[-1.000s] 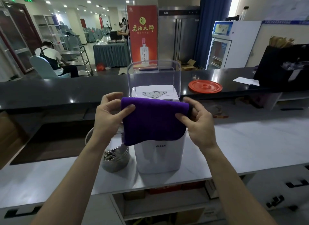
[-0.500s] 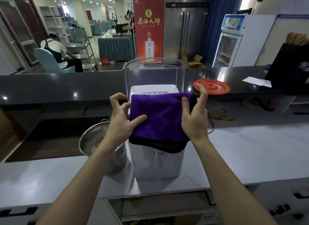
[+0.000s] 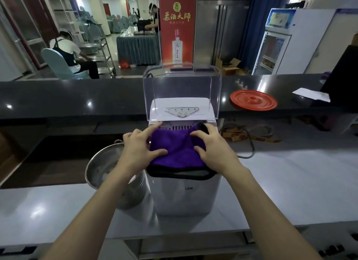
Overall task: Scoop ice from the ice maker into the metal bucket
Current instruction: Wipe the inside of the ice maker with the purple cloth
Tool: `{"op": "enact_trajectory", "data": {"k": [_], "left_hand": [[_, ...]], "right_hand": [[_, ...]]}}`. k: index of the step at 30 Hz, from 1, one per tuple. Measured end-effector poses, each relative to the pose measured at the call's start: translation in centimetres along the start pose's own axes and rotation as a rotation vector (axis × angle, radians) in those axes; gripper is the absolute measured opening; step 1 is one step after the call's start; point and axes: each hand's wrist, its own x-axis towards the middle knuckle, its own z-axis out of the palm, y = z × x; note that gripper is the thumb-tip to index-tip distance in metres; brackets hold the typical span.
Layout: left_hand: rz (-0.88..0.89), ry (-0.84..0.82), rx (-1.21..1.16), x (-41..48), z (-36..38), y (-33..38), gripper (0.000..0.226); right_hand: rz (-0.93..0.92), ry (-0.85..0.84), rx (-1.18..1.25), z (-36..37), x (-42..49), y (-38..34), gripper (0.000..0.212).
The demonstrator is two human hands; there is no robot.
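Counter (image 3: 290, 182) — ice maker (image 3: 186, 199) — "AUX", perhaps

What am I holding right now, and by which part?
The purple cloth draped over the ice maker: left hand presses its left edge, right hand rests on its bunched top-right corner. Whether the right hand pinches it cannot be told.

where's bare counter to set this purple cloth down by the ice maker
Widest bare patch: the light counter right of the ice maker, in front of the yellow strap. Another lies front-left of the metal bucket. Crowded between bucket and ice maker.
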Motion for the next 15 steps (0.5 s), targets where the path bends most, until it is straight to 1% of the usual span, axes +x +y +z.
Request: {"op": "enact_trajectory", "data": {"k": [2,4,5,7,9,10,11,13,15], "left_hand": [[-0.011,-0.056,0.045,0.3,-0.1,-0.2,0.078],[0.006,-0.074,0.088,0.6,0.0,-0.3,0.074],[0.014,-0.078,0.101,0.8,0.1,-0.4,0.073],[0.036,-0.053,0.099,1.2,0.3,-0.7,0.074],[0.080,0.026,0.066,1.6,0.6,-1.0,0.074],[0.098,0.070,0.041,1.7,0.6,-1.0,0.073],[0.106,0.097,0.023,1.8,0.5,-0.9,0.072],[0.142,0.093,0.049,2.2,0.6,-0.9,0.070],[0.200,0.067,0.135,2.5,1.1,-1.1,0.068]], "right_hand": [[0.054,-0.080,-0.060,0.0,0.0,-0.5,0.046],[0.102,-0.090,-0.068,0.0,0.1,-0.8,0.048],[0.119,-0.069,-0.058,0.2,0.2,-0.8,0.048],[0.128,0.056,-0.012,0.8,0.4,-0.9,0.044],[0.103,0.232,0.040,1.3,0.5,-0.9,0.041],[0.090,0.293,0.055,1.6,0.4,-0.9,0.040],[0.084,0.319,0.054,1.8,0.4,-0.9,0.040],[0.099,0.275,-0.048,2.1,0.6,-0.9,0.040],[0.130,0.268,-0.276,2.5,0.6,-1.3,0.033]]}}
